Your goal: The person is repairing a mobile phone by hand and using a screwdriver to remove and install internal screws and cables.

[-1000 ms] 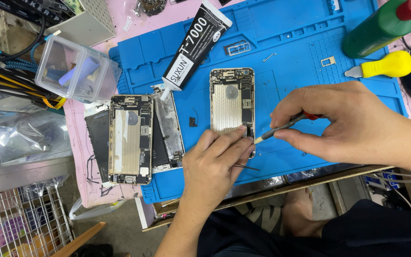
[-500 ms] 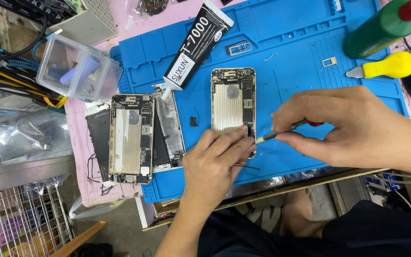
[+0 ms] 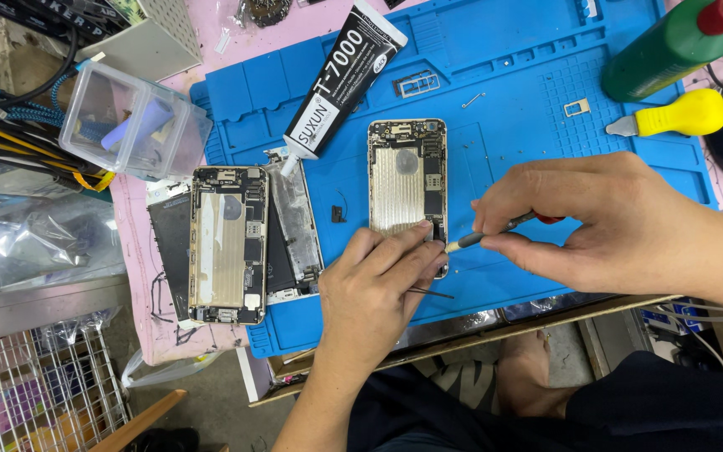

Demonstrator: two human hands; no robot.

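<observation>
An opened phone housing (image 3: 406,177) lies face down on the blue work mat (image 3: 495,75), its metal inside showing. My left hand (image 3: 376,293) presses its fingertips on the housing's lower end and holds thin tweezers (image 3: 430,292) beneath the palm. My right hand (image 3: 600,222) pinches a small screwdriver (image 3: 483,238) with a red end, its tip at the housing's lower right corner next to my left fingertips.
A second opened phone housing (image 3: 226,244) lies on loose phone parts at the mat's left edge. A black glue tube (image 3: 340,79), a clear plastic box (image 3: 131,121), a green bottle (image 3: 671,46) and a yellow-handled tool (image 3: 679,115) surround the work spot. Cables lie far left.
My right hand has shifted slightly, bringing the screwdriver tip closer to the housing's lower right corner. My left hand stays pressed on the housing.
</observation>
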